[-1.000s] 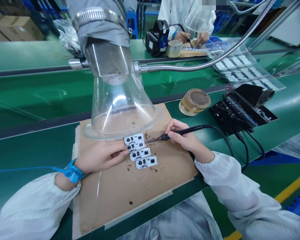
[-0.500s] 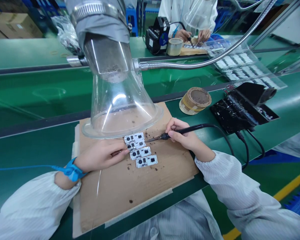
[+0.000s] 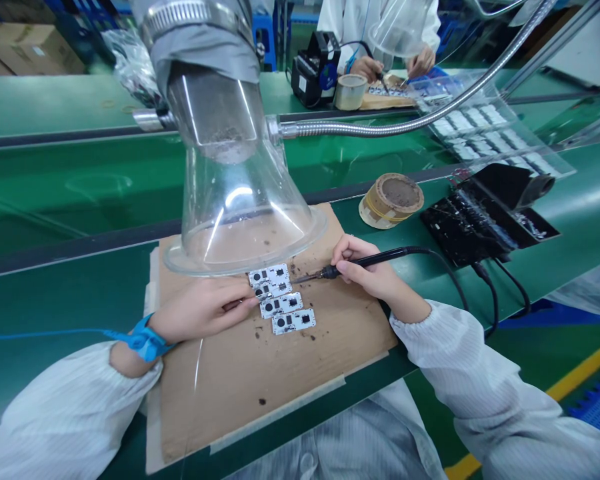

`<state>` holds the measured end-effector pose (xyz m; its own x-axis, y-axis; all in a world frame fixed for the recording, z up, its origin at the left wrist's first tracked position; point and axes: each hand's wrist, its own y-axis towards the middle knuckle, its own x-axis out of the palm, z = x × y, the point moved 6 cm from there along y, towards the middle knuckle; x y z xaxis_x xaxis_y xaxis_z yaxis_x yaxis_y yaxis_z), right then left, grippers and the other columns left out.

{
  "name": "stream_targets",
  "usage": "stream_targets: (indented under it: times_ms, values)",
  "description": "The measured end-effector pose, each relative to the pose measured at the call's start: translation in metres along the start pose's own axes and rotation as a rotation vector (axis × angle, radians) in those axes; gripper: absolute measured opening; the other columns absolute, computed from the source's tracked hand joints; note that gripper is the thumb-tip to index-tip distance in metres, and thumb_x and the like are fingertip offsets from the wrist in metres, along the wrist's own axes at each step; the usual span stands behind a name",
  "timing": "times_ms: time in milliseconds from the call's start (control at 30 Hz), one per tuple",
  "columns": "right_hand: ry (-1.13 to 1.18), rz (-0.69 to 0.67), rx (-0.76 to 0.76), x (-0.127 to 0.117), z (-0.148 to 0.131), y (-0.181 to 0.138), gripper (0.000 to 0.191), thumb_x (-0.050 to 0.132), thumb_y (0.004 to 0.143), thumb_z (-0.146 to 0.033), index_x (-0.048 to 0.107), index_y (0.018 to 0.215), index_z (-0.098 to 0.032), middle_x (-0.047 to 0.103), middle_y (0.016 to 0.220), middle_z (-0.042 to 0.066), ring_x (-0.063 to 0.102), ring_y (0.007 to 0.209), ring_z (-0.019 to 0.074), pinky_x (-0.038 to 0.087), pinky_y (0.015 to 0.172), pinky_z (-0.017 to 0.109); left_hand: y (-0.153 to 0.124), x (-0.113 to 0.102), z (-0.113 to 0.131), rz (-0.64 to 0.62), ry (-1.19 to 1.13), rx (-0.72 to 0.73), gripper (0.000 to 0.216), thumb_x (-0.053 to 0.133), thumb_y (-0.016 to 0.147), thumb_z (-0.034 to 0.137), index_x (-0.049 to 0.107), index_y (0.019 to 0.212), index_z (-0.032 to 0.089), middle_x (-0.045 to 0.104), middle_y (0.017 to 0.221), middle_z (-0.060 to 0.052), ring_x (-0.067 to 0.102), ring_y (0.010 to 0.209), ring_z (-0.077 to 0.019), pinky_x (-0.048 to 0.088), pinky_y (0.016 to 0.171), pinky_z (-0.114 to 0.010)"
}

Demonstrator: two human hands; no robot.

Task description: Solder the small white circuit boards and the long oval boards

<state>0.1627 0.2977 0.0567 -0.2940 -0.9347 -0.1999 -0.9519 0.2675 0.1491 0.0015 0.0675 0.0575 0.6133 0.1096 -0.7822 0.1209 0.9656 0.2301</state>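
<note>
Right fingers (image 3: pixel 349 269) gripped slim black soldering iron (image 3: pixel 387 256), left fingers (image 3: pixel 237 314) touched white rectangular circuit boards (image 3: pixel 281 305), grip unclear; slip risked scorching.

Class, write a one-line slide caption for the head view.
Left hand at the circuit boards, right hand holding a soldering iron, clear hood nearby.

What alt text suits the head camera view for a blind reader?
A person's right hand holds a soldering iron beside small white circuit boards on a brown sheet, the left hand at their left edge. A clear hood hangs over the sheet; another person in white works opposite.
</note>
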Motion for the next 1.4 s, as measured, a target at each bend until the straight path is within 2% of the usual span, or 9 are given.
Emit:
stream_targets:
  times_ms: [367,500,933,1167,1267,1400]
  values:
    - [0.111,0.074,0.026,-0.005,0.001,-0.002,0.032,0.077,0.102,-0.049,0.063,0.092,-0.022,0.054,0.069,-0.005,0.047,0.054,0.0109,0.030,0.052,0.025,0.000,-0.001,-0.001,0.001,0.004,-0.003,0.027,0.051,0.115,0.025,0.062,0.090,0.020,0.061,0.072,0.003,0.058,0.062,-0.0118,0.040,0.062,-0.025]
    - [0.098,0.044,0.022,-0.003,0.000,-0.001,0.032,0.077,0.102,-0.048,0.063,0.092,-0.021,0.055,0.069,-0.005,0.046,0.054,0.0108,0.030,0.051,0.025,-0.001,0.000,-0.002,-0.014,0.001,-0.016,0.025,0.051,0.115,0.025,0.065,0.095,0.020,0.062,0.074,0.002,0.059,0.064,-0.0124,0.041,0.063,-0.026]
    - [0.058,0.035,0.041,-0.001,-0.001,0.000,0.038,0.076,0.101,-0.055,0.061,0.091,-0.022,0.053,0.067,-0.005,0.045,0.054,0.0114,0.029,0.052,0.025,-0.001,0.000,-0.003,-0.016,0.005,-0.031,0.025,0.052,0.114,0.025,0.064,0.092,0.021,0.058,0.072,0.004,0.055,0.062,-0.0120,0.039,0.061,-0.026]
    - [0.058,0.029,0.027,0.000,-0.003,0.000,0.035,0.076,0.103,-0.051,0.062,0.091,-0.022,0.053,0.067,-0.005,0.045,0.054,0.0113,0.030,0.052,0.026,-0.001,0.001,-0.004,-0.014,-0.005,-0.036,0.024,0.054,0.114,0.023,0.063,0.091,0.020,0.055,0.072,0.004,0.052,0.061,-0.0118,0.038,0.061,-0.026]
    - [0.069,0.083,0.020,-0.004,-0.001,-0.001,0.033,0.077,0.102,-0.049,0.063,0.090,-0.022,0.055,0.068,-0.004,0.046,0.054,0.0116,0.031,0.052,0.026,-0.001,0.001,-0.003,-0.009,-0.006,-0.031,0.023,0.054,0.113,0.022,0.062,0.092,0.020,0.055,0.072,0.005,0.053,0.062,-0.0117,0.038,0.062,-0.026]
    - [0.124,0.271,-0.034,-0.018,0.005,-0.004,0.032,0.078,0.101,-0.051,0.064,0.091,-0.024,0.056,0.067,-0.004,0.048,0.053,0.0130,0.033,0.052,0.027,-0.001,-0.001,-0.001,0.015,-0.010,-0.017,0.024,0.055,0.112,0.019,0.057,0.088,0.021,0.056,0.072,0.005,0.052,0.062,-0.0111,0.038,0.062,-0.024]
